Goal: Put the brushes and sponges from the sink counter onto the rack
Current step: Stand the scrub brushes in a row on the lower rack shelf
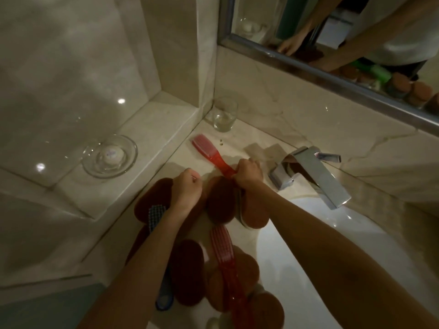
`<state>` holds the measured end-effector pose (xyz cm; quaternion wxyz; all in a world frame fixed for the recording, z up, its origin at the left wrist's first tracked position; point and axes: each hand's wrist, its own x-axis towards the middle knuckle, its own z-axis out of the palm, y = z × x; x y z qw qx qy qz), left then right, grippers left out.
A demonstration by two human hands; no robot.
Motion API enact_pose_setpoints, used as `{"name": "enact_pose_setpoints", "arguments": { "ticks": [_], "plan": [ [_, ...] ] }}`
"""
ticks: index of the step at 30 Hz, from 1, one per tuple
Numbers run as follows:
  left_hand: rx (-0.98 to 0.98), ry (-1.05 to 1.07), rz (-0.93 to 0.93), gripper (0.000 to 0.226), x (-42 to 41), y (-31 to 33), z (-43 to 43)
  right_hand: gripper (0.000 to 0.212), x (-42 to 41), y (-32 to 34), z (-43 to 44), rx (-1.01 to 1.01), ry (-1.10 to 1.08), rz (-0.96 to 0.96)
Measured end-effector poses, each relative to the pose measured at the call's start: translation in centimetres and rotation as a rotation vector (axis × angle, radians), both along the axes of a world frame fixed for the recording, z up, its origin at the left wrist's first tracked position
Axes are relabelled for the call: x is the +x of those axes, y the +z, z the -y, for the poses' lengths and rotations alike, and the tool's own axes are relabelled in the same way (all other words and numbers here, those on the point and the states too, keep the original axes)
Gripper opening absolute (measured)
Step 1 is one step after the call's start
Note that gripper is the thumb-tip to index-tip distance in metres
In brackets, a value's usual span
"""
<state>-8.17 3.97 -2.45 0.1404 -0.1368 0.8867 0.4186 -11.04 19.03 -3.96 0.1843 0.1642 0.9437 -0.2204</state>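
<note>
My right hand [248,173] is closed around the handle of a red brush [210,153] whose bristle head lies on the marble counter [240,136] toward the glass. My left hand [186,189] is a fist resting on a brown oval sponge [152,198]; I cannot tell whether it grips it. Another brown sponge [219,203] lies between my hands, and one more [255,219] sits under my right wrist. Nearer me lie a second red brush [224,260], a blue brush [164,298] partly under my left arm, and several brown sponges [190,271]. No rack is visible.
A drinking glass [224,115] stands in the counter's back corner. A glass dish with a soap [110,155] sits on the raised ledge at left. A chrome faucet [316,176] overhangs the white basin [320,257] at right. A mirror [332,32] runs above.
</note>
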Motion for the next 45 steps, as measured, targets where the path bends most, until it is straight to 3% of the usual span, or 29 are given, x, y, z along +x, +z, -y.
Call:
{"name": "enact_pose_setpoints", "arguments": {
  "ticks": [6, 9, 12, 17, 23, 27, 32, 36, 40, 45],
  "plan": [
    [0.048, 0.024, 0.008, 0.021, -0.3, 0.5, 0.5, 0.031, -0.5, 0.8, 0.9, -0.037, -0.033, 0.007],
    [0.048, 0.005, -0.009, 0.023, -0.5, 1.3, 0.7, 0.019, -0.1, 1.5, 1.7, -0.011, -0.031, -0.159],
    [0.092, 0.011, -0.04, 0.024, -0.6, 2.9, 1.0, 0.022, 1.0, 3.2, 2.2, 0.017, 0.01, -0.299],
    [0.026, 0.013, -0.122, 0.024, 1.9, 5.5, 2.1, 0.019, 5.5, 5.8, 3.0, -0.101, -0.041, -0.478],
    [-0.109, 0.102, -0.122, 0.025, 8.8, 3.9, 4.3, 0.031, 12.5, 6.9, 4.9, -0.348, -0.132, -0.316],
    [-0.2, 0.183, -0.059, 0.044, 12.9, 1.9, 5.8, 0.026, 16.4, 5.4, 5.7, -0.48, -0.244, -0.216],
    [-0.277, 0.129, 0.053, 0.058, 15.2, 0.9, 5.3, 0.021, 19.5, 4.9, 5.6, -0.537, -0.253, -0.225],
    [-0.272, 0.143, 0.056, 0.054, 14.6, 1.3, 4.9, 0.02, 20.1, 5.0, 5.2, -0.508, -0.249, -0.209],
    [-0.304, 0.101, 0.035, 0.023, 14.3, 1.3, 5.2, 0.02, 20.2, 5.1, 5.2, -0.513, -0.24, -0.168],
    [-0.246, 0.129, -0.031, 0.024, 14.5, 3.2, 5.0, 0.019, 20.6, 5.8, 4.7, -0.538, -0.265, -0.146]
  ]
}}
